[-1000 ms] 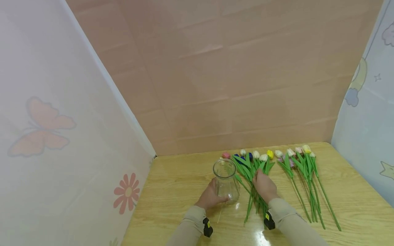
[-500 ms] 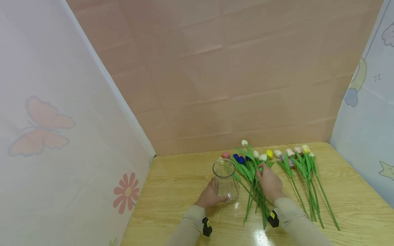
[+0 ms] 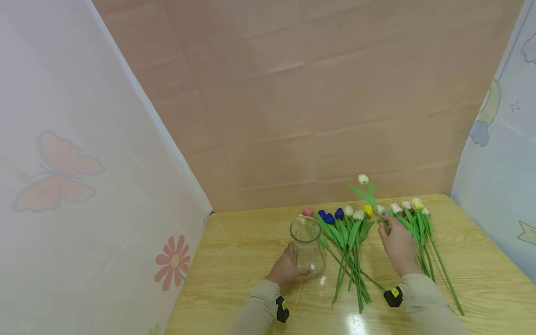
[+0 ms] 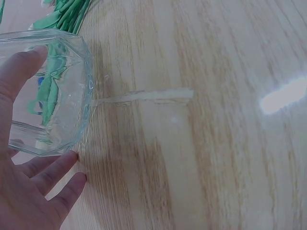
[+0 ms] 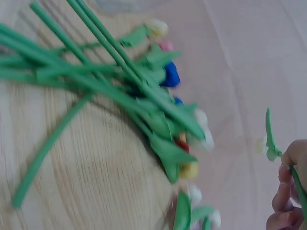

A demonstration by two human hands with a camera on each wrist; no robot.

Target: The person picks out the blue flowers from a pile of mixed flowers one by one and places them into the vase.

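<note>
A clear glass vase stands upright on the wooden table. My left hand grips its lower part; in the left wrist view the thumb and fingers lie against the vase. My right hand pinches the green stem of a white tulip and holds it tilted above the table, its bloom up near the back wall. The right wrist view shows the fingers round that stem. A bunch of tulips lies just right of the vase, and a second bunch lies by my right hand.
A white curtain with a butterfly and a flower closes the left side, a pinkish wall the back, a pale blue panel the right. A thin pale strip lies on the table by the vase.
My right hand has picked a white tulip out of the left bunch and carried it up and to the right. The left hand and the vase have stayed put.
</note>
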